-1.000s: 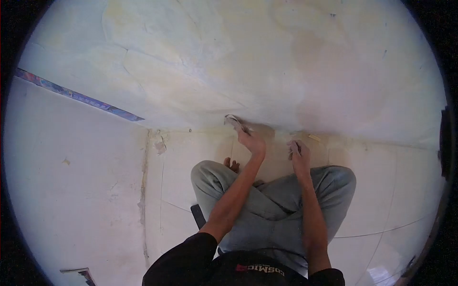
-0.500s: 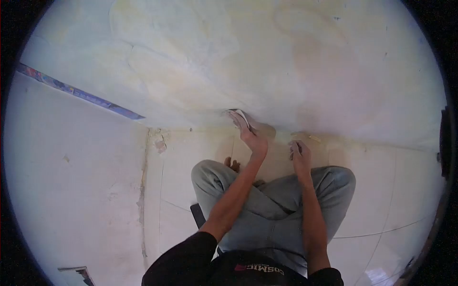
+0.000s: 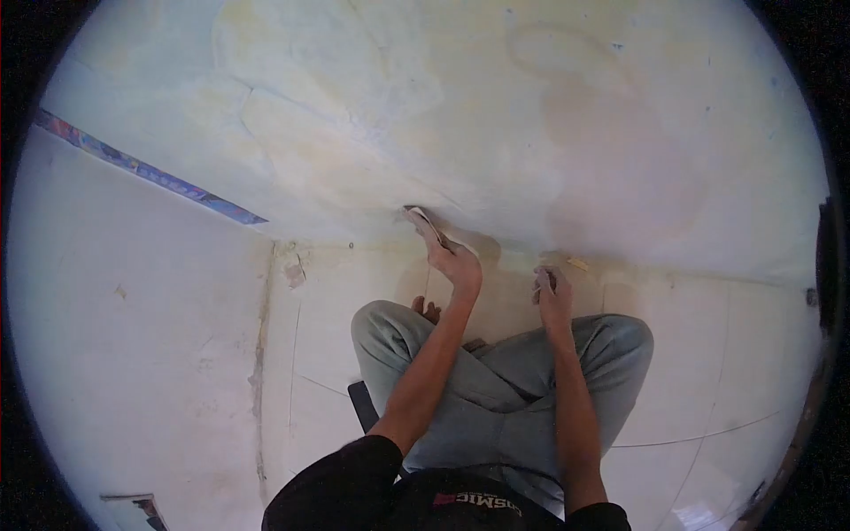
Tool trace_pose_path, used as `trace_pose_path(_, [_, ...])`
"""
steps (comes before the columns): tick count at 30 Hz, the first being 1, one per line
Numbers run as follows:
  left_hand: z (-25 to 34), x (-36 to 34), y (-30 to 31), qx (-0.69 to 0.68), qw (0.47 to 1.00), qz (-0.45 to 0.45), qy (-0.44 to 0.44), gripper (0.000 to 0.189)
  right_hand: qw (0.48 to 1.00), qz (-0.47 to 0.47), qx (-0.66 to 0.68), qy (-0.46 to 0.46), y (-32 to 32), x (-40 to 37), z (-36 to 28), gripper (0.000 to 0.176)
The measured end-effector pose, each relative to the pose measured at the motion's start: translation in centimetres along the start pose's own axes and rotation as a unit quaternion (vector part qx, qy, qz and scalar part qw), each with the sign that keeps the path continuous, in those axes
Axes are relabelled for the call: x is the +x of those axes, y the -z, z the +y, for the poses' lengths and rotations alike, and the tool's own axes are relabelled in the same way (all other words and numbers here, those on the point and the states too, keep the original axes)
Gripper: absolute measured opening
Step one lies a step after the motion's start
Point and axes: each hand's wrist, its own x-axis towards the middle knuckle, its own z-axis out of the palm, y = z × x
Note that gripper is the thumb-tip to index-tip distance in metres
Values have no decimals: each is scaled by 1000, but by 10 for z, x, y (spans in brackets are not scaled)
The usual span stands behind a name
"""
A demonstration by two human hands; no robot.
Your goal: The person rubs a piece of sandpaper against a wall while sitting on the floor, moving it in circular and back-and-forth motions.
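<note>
My left hand (image 3: 453, 264) presses a folded piece of sandpaper (image 3: 422, 215) against the lower part of the wall (image 3: 354, 150), its fingers stretched along the sheet. Only a pale edge of the sheet shows beside the fingers. To the right, my right hand (image 3: 553, 294) hangs above the floor in front of my knee, with its fingers curled in. Whether anything sits inside those fingers is hidden. Patchy, pale filler-like marks cover the wall around the sandpaper.
My crossed legs (image 3: 496, 425) rest on the tiled floor (image 3: 673, 372). On the left, a side wall (image 3: 150, 310) meets the work wall near a blue patterned strip (image 3: 150, 173). A small scrap (image 3: 577, 264) lies at the wall's foot, and flakes (image 3: 295, 273) lie in the corner.
My left hand has slid a little to the left along the wall with the sandpaper. My right hand stays nearly where it was, fingers still curled.
</note>
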Motion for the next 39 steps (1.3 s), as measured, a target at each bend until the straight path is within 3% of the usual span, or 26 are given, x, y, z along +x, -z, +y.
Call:
trace_pose_path(2, [-2,-1,0,107,978,85,-160,74,1000,-9,-13,16,0,-4,2,26])
trace_pose_path(3, [2,-1,7,108,977,90,-160,74,1000,-14,-14,19,-2,-6,2,26])
trace_pose_path(5, [18,3,14,-74,997,-2,8,77,1000,-7,12,-1,-2,-3,2,26])
trace_pose_path(9, [3,7,1,20,996,46,-76,75,1000,-3,1,26,-3,3,0,26])
trace_pose_path(11, [-1,7,8,-10,1000,28,5,74,1000,10,-8,7,-3,-5,-1,26])
trace_pose_path(15, [-14,12,-2,14,997,71,0,71,1000,1,0,-6,-1,1,0,27])
trace_pose_path(17, [4,3,3,92,973,78,-195,71,1000,-1,3,20,-3,-2,5,28])
trace_pose_path(18, [-4,2,9,98,973,81,-191,71,1000,-7,0,17,-4,-6,6,28])
trace_pose_path(19, [-10,8,9,46,998,23,27,72,1000,-10,6,-2,-4,-5,4,28])
trace_pose_path(20, [-14,11,6,-9,970,-42,241,72,1000,-9,13,-21,-3,-3,3,29])
trace_pose_path(21, [-8,7,6,-8,970,-46,240,72,1000,-5,14,-22,-2,-3,4,29])
trace_pose_path(22, [3,1,6,-2,998,-12,58,73,1000,1,0,-4,-2,-1,5,29])
trace_pose_path(23, [10,-2,7,5,992,23,-126,73,1000,6,-13,14,-3,-1,7,29])
trace_pose_path(24, [-2,-3,6,9,992,25,-124,73,1000,2,-14,12,-3,-3,8,29])
trace_pose_path(26, [-32,2,-3,-13,990,10,137,74,1000,-12,-3,9,-2,-2,6,30])
trace_pose_path(27, [-21,4,-4,-16,991,8,133,74,1000,-8,-1,12,-3,2,7,30])
trace_pose_path(28, [-4,2,-1,29,997,59,-44,69,1000,0,-10,8,-3,3,11,31])
trace_pose_path(29, [7,1,3,75,967,108,-220,65,1000,7,-17,2,-4,2,15,31])
trace_pose_path(30, [-1,1,4,78,967,106,-218,65,1000,6,-18,-1,-4,-1,14,31])
trace_pose_path(31, [-9,2,6,30,999,42,5,68,1000,0,-16,4,-4,-2,12,31])
trace_pose_path(32, [-15,5,4,-25,974,-24,224,72,1000,-2,-11,13,-4,-1,8,32])
trace_pose_path(33, [-9,5,6,-29,975,-27,220,72,1000,2,-9,17,-4,0,8,32])
trace_pose_path(35, [7,1,9,-16,992,17,-122,70,1000,2,-18,-10,-3,2,11,31])
trace_pose_path(36, [-3,0,5,-14,992,13,-121,70,1000,3,-17,-14,-3,0,12,31])
trace_pose_path(38, [-32,0,-2,2,999,20,29,69,1000,-3,-23,-3,-3,-1,6,32])
trace_pose_path(39, [-25,2,-1,-3,999,21,27,69,1000,-2,-23,2,-3,0,2,32])
